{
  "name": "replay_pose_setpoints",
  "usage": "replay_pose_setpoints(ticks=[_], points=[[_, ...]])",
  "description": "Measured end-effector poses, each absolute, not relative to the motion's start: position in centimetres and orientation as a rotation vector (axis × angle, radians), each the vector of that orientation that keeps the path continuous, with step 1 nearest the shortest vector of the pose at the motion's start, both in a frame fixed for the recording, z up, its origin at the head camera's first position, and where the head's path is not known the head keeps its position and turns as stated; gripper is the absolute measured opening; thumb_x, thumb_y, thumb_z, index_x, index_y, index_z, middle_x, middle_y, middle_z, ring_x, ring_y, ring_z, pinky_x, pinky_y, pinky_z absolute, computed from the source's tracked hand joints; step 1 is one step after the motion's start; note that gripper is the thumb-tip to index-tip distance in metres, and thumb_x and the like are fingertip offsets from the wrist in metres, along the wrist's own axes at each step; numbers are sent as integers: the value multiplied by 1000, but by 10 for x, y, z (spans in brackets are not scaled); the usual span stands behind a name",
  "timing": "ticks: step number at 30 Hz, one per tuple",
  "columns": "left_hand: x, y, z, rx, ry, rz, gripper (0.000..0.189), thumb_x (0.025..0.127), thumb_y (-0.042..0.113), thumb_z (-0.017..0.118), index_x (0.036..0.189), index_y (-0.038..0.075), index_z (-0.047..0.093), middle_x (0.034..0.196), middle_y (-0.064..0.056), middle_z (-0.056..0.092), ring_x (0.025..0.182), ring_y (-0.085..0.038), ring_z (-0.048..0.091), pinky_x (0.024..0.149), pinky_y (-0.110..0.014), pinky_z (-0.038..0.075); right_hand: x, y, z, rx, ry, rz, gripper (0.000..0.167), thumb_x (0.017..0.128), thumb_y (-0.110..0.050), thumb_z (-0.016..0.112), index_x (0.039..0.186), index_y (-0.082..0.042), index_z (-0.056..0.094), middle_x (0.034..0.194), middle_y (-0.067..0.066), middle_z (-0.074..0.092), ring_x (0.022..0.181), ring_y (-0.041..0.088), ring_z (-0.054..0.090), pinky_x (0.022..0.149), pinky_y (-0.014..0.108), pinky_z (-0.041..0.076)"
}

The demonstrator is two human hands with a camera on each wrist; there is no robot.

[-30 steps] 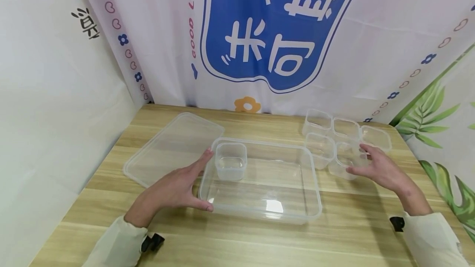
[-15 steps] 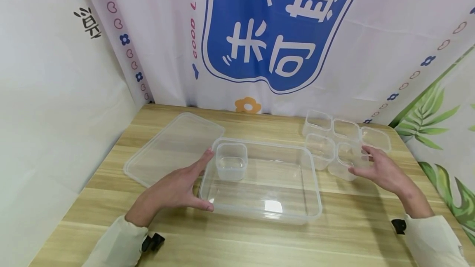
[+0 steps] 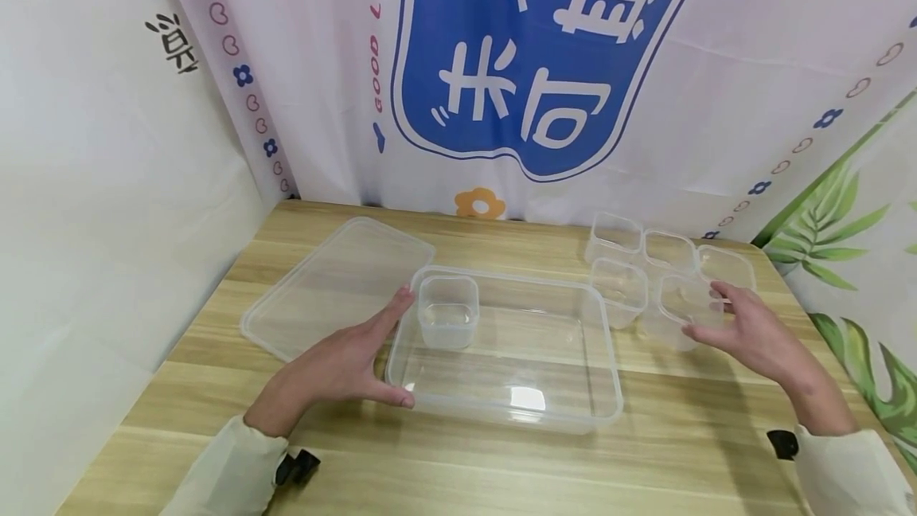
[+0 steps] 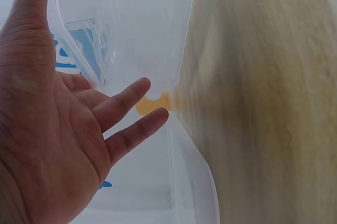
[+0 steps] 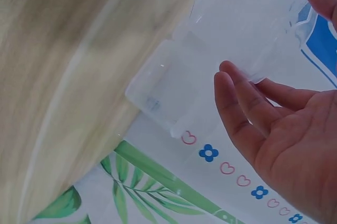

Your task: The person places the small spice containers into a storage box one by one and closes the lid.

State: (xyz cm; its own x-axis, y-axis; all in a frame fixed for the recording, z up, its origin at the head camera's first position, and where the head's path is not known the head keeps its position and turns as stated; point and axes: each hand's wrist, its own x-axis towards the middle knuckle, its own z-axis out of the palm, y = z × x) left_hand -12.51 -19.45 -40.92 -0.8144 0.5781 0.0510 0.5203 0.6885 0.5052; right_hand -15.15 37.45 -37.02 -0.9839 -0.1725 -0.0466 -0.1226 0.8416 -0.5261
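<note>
A large clear rectangular box (image 3: 530, 373) lies on the table with a small clear square container (image 3: 447, 313) in its back left corner. My left hand (image 3: 337, 369) is spread at the box's left end, index fingertip at the rim and thumb at the front left corner. In the left wrist view its fingers (image 4: 134, 129) are stretched out beside the clear plastic. At the right, my right hand (image 3: 752, 333) pinches another small square container (image 3: 677, 313) by its right side, thumb in front and fingers behind. That container is slightly tilted.
Several more small clear containers (image 3: 619, 285) stand in a cluster at the back right, right behind the pinched one. A flat translucent lid (image 3: 337, 277) lies at the back left, partly behind the left hand. A printed cloth (image 3: 322, 62) hangs along the table's back edge.
My right hand has shifted a little to the right, and the small container has moved with it, away from its left neighbour. The left hand has stayed at the large box.
</note>
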Motion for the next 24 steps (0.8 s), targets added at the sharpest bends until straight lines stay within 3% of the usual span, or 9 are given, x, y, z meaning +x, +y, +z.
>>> replay_pose_setpoints(ticks=[13,24], points=[[-126,-193,-407,929,2759,815,138,69,64,88,167,16,3,171,-12,4,141,-41,40,105,-56,45,-134,362,-344,-311,3070,-743,95,91,-32,81,151,17,27,140,42,39,118,62,47,82,69,46],[-128,-193,-409,934,2771,796,139,68,70,85,167,15,3,171,-12,5,140,-40,42,104,-55,47,-118,352,-318,-343,3152,-715,91,90,-34,82,154,7,32,141,35,41,108,58,56,78,69,48]])
